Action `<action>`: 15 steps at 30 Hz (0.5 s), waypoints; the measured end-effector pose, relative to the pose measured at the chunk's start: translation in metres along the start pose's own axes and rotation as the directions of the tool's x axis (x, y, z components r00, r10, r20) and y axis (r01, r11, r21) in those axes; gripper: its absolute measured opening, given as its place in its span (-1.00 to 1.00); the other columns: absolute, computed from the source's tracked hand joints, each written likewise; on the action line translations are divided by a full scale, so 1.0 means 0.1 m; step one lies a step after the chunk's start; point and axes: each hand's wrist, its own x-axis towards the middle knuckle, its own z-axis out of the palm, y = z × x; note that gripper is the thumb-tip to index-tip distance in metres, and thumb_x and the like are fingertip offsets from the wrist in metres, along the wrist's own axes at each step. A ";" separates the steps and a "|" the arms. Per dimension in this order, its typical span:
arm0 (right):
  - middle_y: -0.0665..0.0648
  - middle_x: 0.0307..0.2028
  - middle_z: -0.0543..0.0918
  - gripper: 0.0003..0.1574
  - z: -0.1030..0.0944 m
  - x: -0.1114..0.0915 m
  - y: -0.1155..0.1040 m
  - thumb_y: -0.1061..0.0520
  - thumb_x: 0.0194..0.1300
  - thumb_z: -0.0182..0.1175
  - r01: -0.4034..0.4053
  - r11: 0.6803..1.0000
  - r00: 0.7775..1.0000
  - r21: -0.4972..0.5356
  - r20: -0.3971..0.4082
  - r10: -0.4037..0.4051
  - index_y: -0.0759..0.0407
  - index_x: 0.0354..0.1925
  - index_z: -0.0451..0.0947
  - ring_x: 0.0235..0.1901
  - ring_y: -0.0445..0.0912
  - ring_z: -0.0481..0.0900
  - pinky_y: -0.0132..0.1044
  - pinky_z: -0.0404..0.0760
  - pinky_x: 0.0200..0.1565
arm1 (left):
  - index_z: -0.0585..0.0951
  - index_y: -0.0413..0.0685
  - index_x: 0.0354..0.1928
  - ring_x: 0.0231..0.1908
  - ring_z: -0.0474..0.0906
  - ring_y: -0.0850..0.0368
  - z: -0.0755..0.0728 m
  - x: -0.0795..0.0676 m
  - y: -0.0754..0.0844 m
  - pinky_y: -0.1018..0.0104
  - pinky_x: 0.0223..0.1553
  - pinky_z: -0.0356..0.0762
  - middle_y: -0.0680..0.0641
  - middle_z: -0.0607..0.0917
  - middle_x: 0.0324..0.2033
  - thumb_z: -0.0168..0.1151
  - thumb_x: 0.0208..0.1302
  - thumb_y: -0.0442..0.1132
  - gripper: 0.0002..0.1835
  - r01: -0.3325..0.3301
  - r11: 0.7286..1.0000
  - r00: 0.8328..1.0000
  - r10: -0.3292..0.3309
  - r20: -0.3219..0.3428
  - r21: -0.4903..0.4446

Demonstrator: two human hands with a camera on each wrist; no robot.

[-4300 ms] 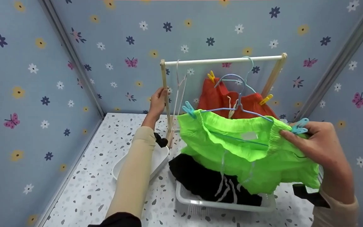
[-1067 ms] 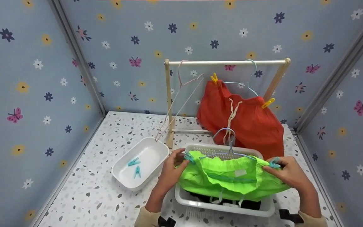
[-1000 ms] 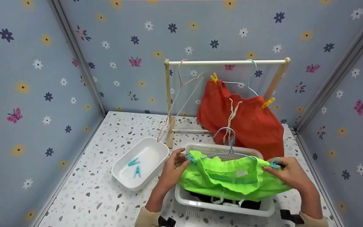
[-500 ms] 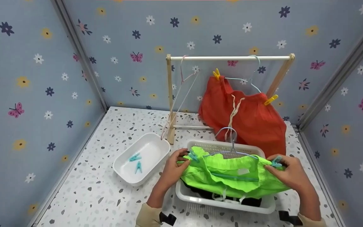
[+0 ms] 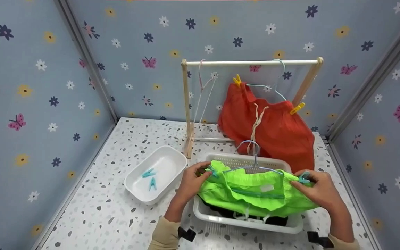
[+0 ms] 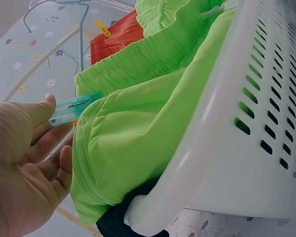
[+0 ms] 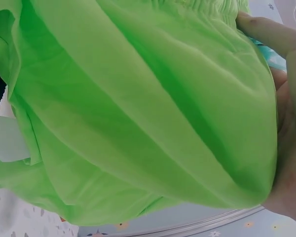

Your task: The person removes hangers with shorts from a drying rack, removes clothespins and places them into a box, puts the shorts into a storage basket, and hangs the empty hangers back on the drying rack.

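Observation:
Bright green shorts [image 5: 255,194] hang from a purple-blue hanger [image 5: 255,163], low over a white perforated basket [image 5: 248,227]. My left hand [image 5: 192,180] pinches the teal clothespin [image 6: 75,107] at the waistband's left end, thumb on one side and fingers on the other. At the right end, my right hand [image 5: 319,189] grips the waistband, its thumb on the front of the cloth. Another teal clothespin [image 5: 304,177] sits there, partly hidden by the fingers. Black cloth with pale cords [image 5: 276,221] lies in the basket beneath the shorts.
Behind the basket stands a small wooden rack [image 5: 186,104] with a white rod [image 5: 227,63]. Red shorts [image 5: 273,128] hang from it by yellow clothespins [image 5: 297,108], beside a bare pink hanger [image 5: 201,80]. A white tray [image 5: 170,158] at left holds two teal clothespins [image 5: 152,184].
My left hand has left the rack's post and come to the shorts' left clothespin. The right hand has lowered the green shorts to the basket. The pink hanger has swung.

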 end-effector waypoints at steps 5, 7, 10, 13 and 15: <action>-0.11 -0.62 0.52 -0.80 0.04 -0.04 0.10 0.09 -0.08 0.37 -0.048 0.999 0.999 0.002 0.000 0.048 -0.07 -0.38 0.59 -0.66 -0.25 0.35 -0.44 0.31 -0.55 | 0.58 -0.19 -0.16 -0.33 0.56 0.03 -0.01 -0.02 -0.03 0.23 -0.37 0.50 -0.18 0.63 -0.34 0.27 0.02 -0.36 -0.73 -0.029 0.999 1.000 0.030 -0.010 0.013; -0.12 -0.63 0.51 -0.80 0.05 -0.04 0.10 0.08 -0.07 0.37 -0.050 0.999 0.999 0.005 -0.002 0.050 -0.08 -0.39 0.59 -0.66 -0.25 0.34 -0.44 0.31 -0.55 | 0.60 -0.19 -0.24 -0.37 0.57 0.03 -0.01 -0.03 -0.05 0.19 -0.38 0.50 -0.18 0.64 -0.37 0.29 -0.02 -0.37 -0.77 -0.060 0.998 0.998 0.060 -0.022 0.020; -0.12 -0.64 0.48 -0.80 0.05 -0.04 0.11 0.10 -0.07 0.37 -0.037 0.999 0.999 0.012 -0.006 0.037 -0.07 -0.38 0.59 -0.67 -0.25 0.31 -0.44 0.29 -0.56 | 0.61 -0.24 -0.33 -0.49 0.56 0.00 -0.01 -0.03 -0.07 0.25 -0.46 0.50 -0.18 0.64 -0.43 0.29 -0.02 -0.40 -0.85 -0.106 0.994 0.993 0.107 -0.039 0.016; -0.13 -0.65 0.48 -0.80 0.04 -0.02 0.10 0.13 -0.07 0.37 -0.018 1.000 1.000 0.008 -0.013 0.018 -0.05 -0.38 0.59 -0.68 -0.28 0.28 -0.44 0.28 -0.57 | 0.61 -0.29 -0.38 -0.61 0.53 -0.04 0.00 -0.02 -0.09 0.35 -0.58 0.46 -0.19 0.64 -0.50 0.27 0.00 -0.43 -0.90 -0.135 0.991 0.990 0.134 -0.035 -0.004; -0.14 -0.64 0.49 -0.79 0.03 -0.01 0.08 0.14 -0.08 0.37 -0.012 1.000 1.000 -0.004 -0.018 0.012 -0.03 -0.38 0.59 -0.68 -0.30 0.29 -0.45 0.28 -0.57 | 0.62 -0.28 -0.39 -0.68 0.47 -0.03 0.00 -0.01 -0.09 0.40 -0.64 0.40 -0.19 0.62 -0.56 0.26 0.01 -0.43 -0.91 -0.144 0.990 0.989 0.144 -0.036 0.001</action>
